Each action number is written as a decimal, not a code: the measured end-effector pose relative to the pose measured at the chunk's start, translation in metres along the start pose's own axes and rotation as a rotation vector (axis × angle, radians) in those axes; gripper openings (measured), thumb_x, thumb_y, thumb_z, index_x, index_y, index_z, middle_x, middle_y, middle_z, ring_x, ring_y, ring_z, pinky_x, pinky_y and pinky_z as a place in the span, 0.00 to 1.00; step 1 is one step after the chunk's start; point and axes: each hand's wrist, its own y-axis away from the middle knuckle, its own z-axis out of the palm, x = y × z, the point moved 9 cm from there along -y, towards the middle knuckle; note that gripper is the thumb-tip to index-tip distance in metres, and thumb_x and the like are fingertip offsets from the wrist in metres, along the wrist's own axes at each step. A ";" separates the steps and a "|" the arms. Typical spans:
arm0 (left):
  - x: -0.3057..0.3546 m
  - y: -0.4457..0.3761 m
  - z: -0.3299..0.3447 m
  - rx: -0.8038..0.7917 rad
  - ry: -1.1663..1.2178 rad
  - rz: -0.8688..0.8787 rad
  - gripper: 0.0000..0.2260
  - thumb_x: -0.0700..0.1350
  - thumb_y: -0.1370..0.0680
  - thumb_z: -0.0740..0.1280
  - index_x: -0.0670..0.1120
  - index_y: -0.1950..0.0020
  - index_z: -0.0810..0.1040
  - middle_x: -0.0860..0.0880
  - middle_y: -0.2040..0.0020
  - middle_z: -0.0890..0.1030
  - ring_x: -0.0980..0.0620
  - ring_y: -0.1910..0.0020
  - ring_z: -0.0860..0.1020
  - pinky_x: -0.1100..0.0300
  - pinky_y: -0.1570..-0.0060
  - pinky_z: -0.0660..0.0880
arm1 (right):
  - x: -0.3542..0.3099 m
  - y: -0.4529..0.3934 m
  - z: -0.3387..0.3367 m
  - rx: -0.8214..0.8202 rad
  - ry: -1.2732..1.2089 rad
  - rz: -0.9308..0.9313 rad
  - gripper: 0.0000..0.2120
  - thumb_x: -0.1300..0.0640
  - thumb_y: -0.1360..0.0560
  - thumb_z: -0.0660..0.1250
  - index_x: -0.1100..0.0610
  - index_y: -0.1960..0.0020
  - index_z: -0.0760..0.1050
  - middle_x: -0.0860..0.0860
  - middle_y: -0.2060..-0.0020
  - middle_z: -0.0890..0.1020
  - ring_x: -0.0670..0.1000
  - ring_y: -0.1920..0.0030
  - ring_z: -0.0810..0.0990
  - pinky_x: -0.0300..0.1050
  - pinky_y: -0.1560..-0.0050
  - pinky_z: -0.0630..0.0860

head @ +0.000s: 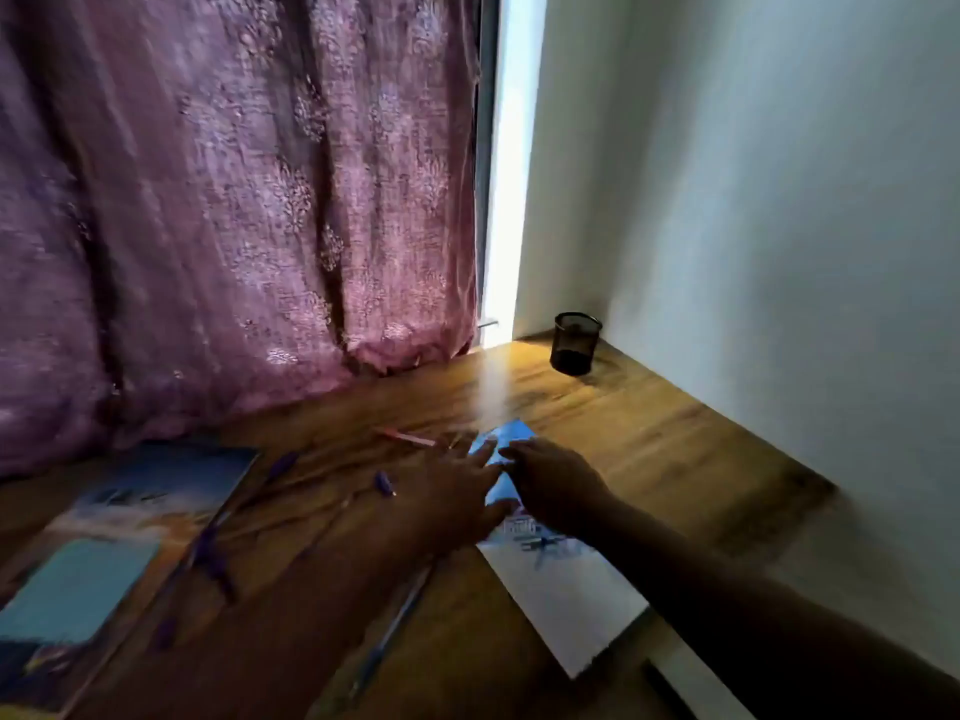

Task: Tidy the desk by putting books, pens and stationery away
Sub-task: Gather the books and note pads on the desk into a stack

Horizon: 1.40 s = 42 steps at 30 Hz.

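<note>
A thin blue-and-white book (566,589) lies on the wooden desk (649,433) right of centre. My left hand (460,493) reaches over its left side with fingers spread and straight. My right hand (550,485) lies over the book's upper part, fingers bent downward; the blur hides whether they grip it. A second book (104,553) with a pale blue label lies at the left. Several purple pens (213,553) and a pink pencil (408,437) are scattered between the two books. A black mesh pen cup (575,343) stands in the far corner.
A purple patterned curtain (234,200) hangs along the desk's far edge. A white wall (779,252) bounds the desk on the right. Bright light comes through a gap between curtain and wall.
</note>
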 end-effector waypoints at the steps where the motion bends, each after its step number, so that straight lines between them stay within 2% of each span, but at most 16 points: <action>1: 0.009 -0.006 0.024 -0.095 -0.017 -0.004 0.45 0.67 0.35 0.34 0.48 0.24 0.60 0.43 0.22 0.58 0.42 0.23 0.54 0.47 0.26 0.46 | 0.016 -0.002 0.035 -0.104 -0.011 -0.023 0.21 0.47 0.28 0.56 0.56 0.46 0.80 0.57 0.48 0.83 0.60 0.48 0.82 0.53 0.53 0.80; 3: 0.023 -0.016 0.059 -0.156 0.018 -0.036 0.48 0.67 0.38 0.32 0.45 0.23 0.54 0.42 0.22 0.54 0.43 0.23 0.51 0.49 0.26 0.41 | 0.050 0.001 0.084 -0.179 0.074 -0.042 0.25 0.44 0.32 0.56 0.56 0.45 0.81 0.57 0.46 0.83 0.59 0.47 0.82 0.53 0.53 0.81; 4: 0.028 -0.021 0.073 -0.137 0.008 -0.059 0.48 0.67 0.35 0.32 0.42 0.23 0.57 0.41 0.23 0.56 0.43 0.23 0.54 0.51 0.26 0.40 | 0.062 0.008 0.094 -0.231 0.101 -0.006 0.27 0.42 0.33 0.55 0.54 0.45 0.81 0.55 0.46 0.84 0.57 0.47 0.83 0.51 0.54 0.82; 5: 0.031 -0.026 0.081 -0.124 0.011 -0.071 0.46 0.67 0.30 0.32 0.40 0.26 0.63 0.39 0.25 0.63 0.41 0.26 0.62 0.52 0.26 0.41 | 0.062 0.007 0.093 -0.175 0.109 -0.045 0.28 0.41 0.33 0.53 0.53 0.44 0.81 0.52 0.46 0.84 0.55 0.48 0.83 0.49 0.55 0.81; 7: 0.041 -0.037 0.100 -0.195 0.026 -0.084 0.40 0.62 0.21 0.35 0.37 0.36 0.76 0.38 0.36 0.77 0.40 0.38 0.77 0.55 0.28 0.45 | 0.069 0.007 0.086 -0.108 0.116 -0.107 0.26 0.42 0.31 0.52 0.51 0.43 0.81 0.50 0.45 0.84 0.54 0.48 0.83 0.48 0.53 0.80; 9: 0.047 -0.055 0.117 -0.198 0.027 -0.108 0.37 0.60 0.20 0.39 0.37 0.38 0.78 0.38 0.39 0.79 0.40 0.41 0.79 0.54 0.31 0.49 | 0.093 0.005 0.080 -0.090 0.114 -0.112 0.25 0.43 0.29 0.53 0.50 0.42 0.80 0.49 0.45 0.83 0.54 0.47 0.83 0.48 0.51 0.79; 13: 0.067 -0.096 0.130 -0.232 0.049 -0.119 0.36 0.63 0.20 0.41 0.39 0.33 0.74 0.39 0.35 0.76 0.40 0.37 0.76 0.52 0.37 0.58 | 0.143 0.000 0.068 -0.044 0.064 -0.109 0.24 0.43 0.28 0.54 0.51 0.40 0.78 0.51 0.42 0.82 0.55 0.44 0.82 0.52 0.47 0.78; 16: 0.087 -0.130 0.129 -0.217 0.078 -0.111 0.37 0.64 0.21 0.40 0.39 0.33 0.74 0.40 0.35 0.77 0.41 0.36 0.76 0.51 0.35 0.61 | 0.181 -0.002 0.057 0.012 0.058 -0.093 0.25 0.43 0.28 0.53 0.52 0.40 0.79 0.52 0.43 0.82 0.56 0.44 0.82 0.53 0.48 0.78; 18: 0.098 -0.155 0.125 -0.176 0.090 -0.108 0.39 0.65 0.21 0.39 0.39 0.32 0.73 0.40 0.34 0.75 0.41 0.35 0.74 0.50 0.35 0.69 | 0.207 -0.007 0.051 0.005 0.020 -0.082 0.26 0.43 0.27 0.52 0.54 0.37 0.77 0.55 0.39 0.80 0.59 0.40 0.79 0.56 0.43 0.75; 19: 0.103 -0.167 0.121 -0.151 0.104 -0.096 0.40 0.66 0.22 0.38 0.38 0.31 0.71 0.39 0.32 0.73 0.40 0.33 0.72 0.47 0.34 0.68 | 0.217 -0.009 0.051 -0.017 -0.007 -0.076 0.29 0.43 0.27 0.50 0.54 0.34 0.73 0.56 0.35 0.77 0.60 0.36 0.75 0.58 0.38 0.71; 21: 0.115 -0.189 0.117 -0.144 0.151 -0.053 0.44 0.70 0.26 0.34 0.39 0.25 0.60 0.40 0.25 0.62 0.41 0.25 0.60 0.47 0.28 0.54 | 0.239 -0.011 0.049 -0.058 -0.035 -0.052 0.34 0.39 0.27 0.42 0.53 0.27 0.63 0.54 0.27 0.66 0.59 0.27 0.63 0.55 0.29 0.58; 23: 0.124 -0.208 0.117 -0.138 0.155 -0.032 0.44 0.71 0.29 0.35 0.42 0.22 0.48 0.43 0.21 0.50 0.45 0.22 0.48 0.53 0.26 0.43 | 0.262 -0.014 0.048 -0.068 -0.042 -0.015 0.37 0.37 0.29 0.38 0.50 0.24 0.56 0.52 0.24 0.59 0.56 0.24 0.55 0.52 0.26 0.51; 25: 0.129 -0.224 0.119 -0.130 0.141 -0.035 0.42 0.68 0.30 0.36 0.44 0.22 0.44 0.45 0.21 0.46 0.48 0.22 0.43 0.54 0.26 0.40 | 0.279 -0.017 0.047 -0.078 -0.040 0.009 0.38 0.36 0.30 0.36 0.49 0.24 0.54 0.51 0.24 0.57 0.55 0.24 0.53 0.51 0.26 0.50; 35: 0.142 -0.259 0.125 -0.146 0.195 -0.027 0.42 0.69 0.30 0.35 0.45 0.22 0.42 0.46 0.21 0.44 0.49 0.23 0.40 0.53 0.25 0.39 | 0.316 -0.022 0.041 -0.072 -0.048 0.032 0.34 0.37 0.26 0.40 0.48 0.24 0.53 0.49 0.23 0.56 0.52 0.23 0.51 0.49 0.26 0.48; 42: 0.145 -0.258 0.124 -0.178 0.199 -0.031 0.36 0.66 0.21 0.46 0.44 0.22 0.42 0.45 0.21 0.44 0.49 0.23 0.40 0.53 0.26 0.38 | 0.319 -0.020 0.042 -0.113 -0.042 0.050 0.34 0.37 0.26 0.40 0.48 0.24 0.53 0.49 0.23 0.56 0.52 0.23 0.51 0.49 0.26 0.47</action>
